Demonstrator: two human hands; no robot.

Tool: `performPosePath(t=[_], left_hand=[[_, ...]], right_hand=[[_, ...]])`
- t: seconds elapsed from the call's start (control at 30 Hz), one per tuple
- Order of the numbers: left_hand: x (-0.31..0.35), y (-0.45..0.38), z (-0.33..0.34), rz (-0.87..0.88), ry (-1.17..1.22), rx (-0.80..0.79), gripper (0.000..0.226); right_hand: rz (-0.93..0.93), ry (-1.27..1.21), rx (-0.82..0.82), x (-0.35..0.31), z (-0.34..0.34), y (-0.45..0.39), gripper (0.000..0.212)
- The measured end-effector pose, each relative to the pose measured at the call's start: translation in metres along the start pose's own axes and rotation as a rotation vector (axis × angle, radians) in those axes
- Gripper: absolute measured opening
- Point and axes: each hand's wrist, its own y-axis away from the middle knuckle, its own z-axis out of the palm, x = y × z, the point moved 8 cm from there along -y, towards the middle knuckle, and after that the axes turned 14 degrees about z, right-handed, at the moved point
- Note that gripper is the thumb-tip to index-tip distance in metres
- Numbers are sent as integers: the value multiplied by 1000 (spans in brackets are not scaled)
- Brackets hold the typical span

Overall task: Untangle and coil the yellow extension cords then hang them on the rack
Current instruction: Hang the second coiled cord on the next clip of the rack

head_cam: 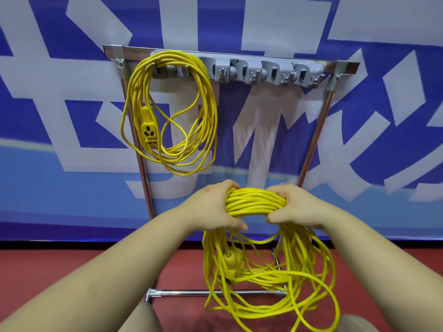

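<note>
Cords are the matter here: one yellow cord (172,111) already hangs coiled on the left end of the rack (345,65), its socket block (149,129) dangling inside the loops with its face toward the camera. The second cord (256,203) is gathered into a bundle held in front of the rack, below the hooks. The left hand (213,207) and right hand (296,206) each grip the top of it, fingers curled round the strands, close together. Between the hands the bundle runs left to right, and its loose loops (275,279) droop toward the red floor (60,267), some uneven. Coiling looks nearly done, so hanging seems the step in hand. Next, I judge, the bundle must be lifted to a free grey hook (263,71) and its top slipped over without spilling strands.
</note>
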Motion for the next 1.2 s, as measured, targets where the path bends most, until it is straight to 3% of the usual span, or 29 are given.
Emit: performPosePath(t=[0.1,0.17,0.33,0.47,0.5,0.57,0.63,0.67,0.73,0.83,0.93,1.0,1.07,1.2], left_hand=[[1,0,-2,-31,-28,89,44],[-7,1,4,-88,71,74,32],[-20,2,23,-211,463,63,15],[-27,5,32,-300,706,118,23],[-29,7,34,-329,752,139,23],[-33,11,39,-396,836,183,21],[-35,15,46,-455,901,219,17],[-37,17,49,-483,928,238,13],[-40,18,53,-524,972,283,4],[-43,18,55,-531,1006,328,12],[-46,20,52,-515,972,358,15],[-50,21,50,-512,946,368,16],[-54,23,48,-513,933,372,14],[-60,25,49,-516,897,351,2]], right_hand=[[16,60,38,-3,0,-2,20],[30,128,57,-5,0,-3,20],[21,250,123,-11,-9,-8,23],[-20,161,151,-8,-15,-10,41],[-31,150,200,-6,-17,-10,47],[-112,205,461,-8,-26,1,53],[-284,254,776,-16,-21,26,34],[-311,230,843,-14,-10,35,25],[-178,114,774,6,18,33,22],[140,-68,487,47,60,6,27],[246,-253,216,54,85,-11,42],[262,-351,81,51,95,-13,35],[224,-382,86,49,95,-14,21],[160,-438,285,50,84,-17,6]])
